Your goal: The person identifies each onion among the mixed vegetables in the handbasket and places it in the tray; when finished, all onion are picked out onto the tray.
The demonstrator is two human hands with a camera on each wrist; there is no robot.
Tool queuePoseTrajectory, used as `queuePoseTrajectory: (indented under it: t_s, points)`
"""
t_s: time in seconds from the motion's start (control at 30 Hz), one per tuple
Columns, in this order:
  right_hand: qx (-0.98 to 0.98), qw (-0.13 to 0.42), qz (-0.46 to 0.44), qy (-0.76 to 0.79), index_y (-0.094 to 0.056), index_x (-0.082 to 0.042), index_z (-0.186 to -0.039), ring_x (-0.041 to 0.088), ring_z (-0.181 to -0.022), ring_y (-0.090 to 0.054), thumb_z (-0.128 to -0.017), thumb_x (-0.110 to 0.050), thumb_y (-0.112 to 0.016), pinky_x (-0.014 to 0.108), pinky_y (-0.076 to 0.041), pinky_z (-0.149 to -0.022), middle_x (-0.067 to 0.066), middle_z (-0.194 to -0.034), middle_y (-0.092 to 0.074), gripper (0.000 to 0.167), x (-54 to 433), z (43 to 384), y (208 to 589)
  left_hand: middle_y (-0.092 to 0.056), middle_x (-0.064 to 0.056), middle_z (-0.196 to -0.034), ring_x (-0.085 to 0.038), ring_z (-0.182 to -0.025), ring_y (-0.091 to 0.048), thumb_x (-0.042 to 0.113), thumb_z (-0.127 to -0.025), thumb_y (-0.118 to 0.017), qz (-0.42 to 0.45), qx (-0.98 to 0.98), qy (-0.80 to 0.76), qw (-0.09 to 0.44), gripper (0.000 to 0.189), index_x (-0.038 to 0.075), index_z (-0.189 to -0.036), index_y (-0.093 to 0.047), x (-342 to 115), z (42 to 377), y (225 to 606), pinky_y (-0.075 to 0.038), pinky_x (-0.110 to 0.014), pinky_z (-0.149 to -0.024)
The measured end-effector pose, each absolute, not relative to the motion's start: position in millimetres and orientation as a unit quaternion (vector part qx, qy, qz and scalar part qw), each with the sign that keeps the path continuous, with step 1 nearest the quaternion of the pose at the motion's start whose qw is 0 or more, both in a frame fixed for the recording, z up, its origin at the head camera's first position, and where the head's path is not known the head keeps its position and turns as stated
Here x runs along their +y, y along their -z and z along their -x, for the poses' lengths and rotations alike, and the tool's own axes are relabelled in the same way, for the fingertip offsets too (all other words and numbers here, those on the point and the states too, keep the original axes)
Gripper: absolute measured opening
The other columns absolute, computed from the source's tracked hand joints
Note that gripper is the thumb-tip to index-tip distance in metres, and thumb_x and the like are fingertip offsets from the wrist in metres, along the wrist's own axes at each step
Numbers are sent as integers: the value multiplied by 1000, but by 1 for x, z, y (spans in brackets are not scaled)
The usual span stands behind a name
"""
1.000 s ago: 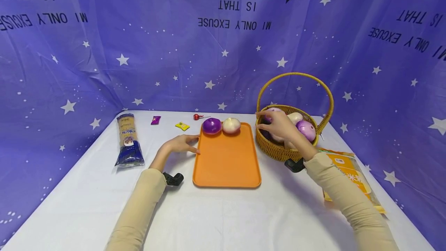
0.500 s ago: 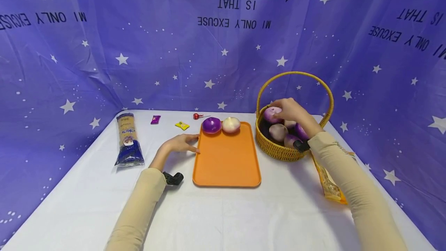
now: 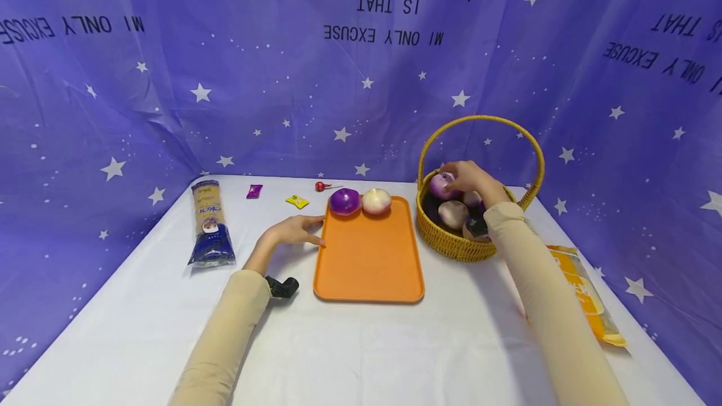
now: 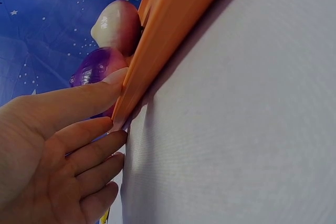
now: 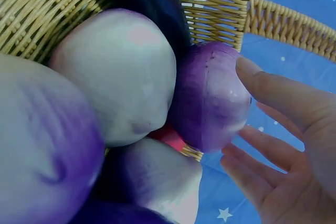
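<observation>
My left hand (image 3: pixel 289 230) rests at the left edge of the orange tray (image 3: pixel 369 262). Its thumb (image 4: pixel 89 98) touches the rim, and the other fingers are loosely bent beside it. A glossy purple onion (image 3: pixel 345 202) and a whitish onion (image 3: pixel 376 201) sit at the tray's far end. My right hand (image 3: pixel 475 178) reaches into the wicker basket (image 3: pixel 451 246) and grips a purple-and-white onion (image 5: pixel 212 98), thumb on one side and fingertips on the other. Several pale purple-white onions (image 5: pixel 118 77) and a long dark purple vegetable (image 5: pixel 149 3) lie in the basket around it.
The basket's tall handle (image 3: pixel 479 119) arches over the right hand. A blue-and-tan packet (image 3: pixel 211 224) lies at left; an orange bag (image 3: pixel 589 299) lies under the right forearm. Purple candy (image 3: pixel 254 191), yellow candy (image 3: pixel 297 201) and a red lollipop (image 3: pixel 321 186) lie near the back edge.
My right hand has moved from the basket's left rim to the onion at its far left and now grips it. The left hand stays on the tray's edge.
</observation>
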State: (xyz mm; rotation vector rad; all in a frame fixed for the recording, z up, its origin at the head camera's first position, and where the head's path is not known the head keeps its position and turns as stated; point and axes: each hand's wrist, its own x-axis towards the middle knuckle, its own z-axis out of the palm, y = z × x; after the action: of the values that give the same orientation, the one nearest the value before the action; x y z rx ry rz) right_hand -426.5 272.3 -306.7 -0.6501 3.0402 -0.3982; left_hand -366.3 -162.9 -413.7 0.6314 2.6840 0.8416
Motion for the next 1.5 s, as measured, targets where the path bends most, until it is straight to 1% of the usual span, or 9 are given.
queuePoseTrajectory:
  t_s: [0.23,0.43,0.83,0.93,1.0,1.13,1.3,1.4,1.5]
  points:
    - [975,5,188,118,-56,6,-127,49,-124,-43,-78,-11,-73,54,-33,-107,30,-129,-54,55,269,432,310,-40,-15,-148,-41,-137,-31,39,-85,-72,-220,922,-291,129,80,7,-149,-35,-161,365,409,-23,-58,-111]
    - [975,-14,190,118,-58,5,-125,49,-121,-46,-78,-10,-74,54,-34,-105,29,-126,-57,52,268,430,312,-41,-15,-148,-40,-137,-31,39,-85,-72,-217,922,-293,130,80,8,-149,-36,-161,365,410,-23,-57,-111]
    - [963,-59,210,156,-57,3,-127,46,-118,-49,-82,-10,-72,56,-36,-103,27,-125,-58,50,268,395,294,-41,-14,-148,-41,-137,-32,42,-84,-73,-214,923,-293,129,81,9,-149,-36,-161,366,411,-23,-58,-111]
    - [959,-79,207,175,-56,1,-129,43,-112,-52,-83,-9,-71,54,-40,-98,26,-123,-59,50,265,382,292,-41,-14,-148,-41,-137,-32,41,-84,-73,-214,923,-292,128,81,8,-149,-36,-162,366,411,-23,-58,-111]
    - [955,-93,208,193,-56,0,-130,40,-102,-55,-83,-8,-71,51,-44,-91,25,-118,-61,50,262,372,292,-41,-14,-148,-41,-137,-32,41,-84,-73,-215,923,-292,128,81,8,-149,-37,-162,366,411,-23,-58,-111]
    - [940,-126,221,227,-57,0,-130,34,-82,-51,-82,-7,-72,44,-43,-74,23,-100,-63,50,253,356,298,-42,-14,-147,-39,-137,-32,40,-84,-73,-216,922,-293,130,80,8,-148,-37,-162,367,413,-22,-57,-112]
    - [921,-162,246,255,-58,-1,-130,34,-77,-52,-81,-9,-76,42,-43,-69,25,-96,-62,53,235,340,305,-42,-14,-147,-39,-138,-31,40,-84,-73,-212,922,-296,129,80,9,-148,-37,-162,366,413,-21,-58,-112]
    - [912,-165,253,276,-58,-3,-131,33,-87,-59,-81,-14,-79,43,-50,-77,23,-105,-64,56,221,332,308,-42,-14,-147,-40,-138,-31,40,-84,-73,-214,922,-296,130,80,9,-149,-37,-161,366,413,-21,-58,-112]
    - [904,-155,264,297,-59,-5,-131,33,-96,-62,-80,-16,-80,45,-52,-85,22,-113,-65,56,202,328,314,-42,-13,-148,-39,-138,-30,40,-84,-73,-215,921,-296,131,80,9,-149,-36,-162,365,413,-20,-58,-112]
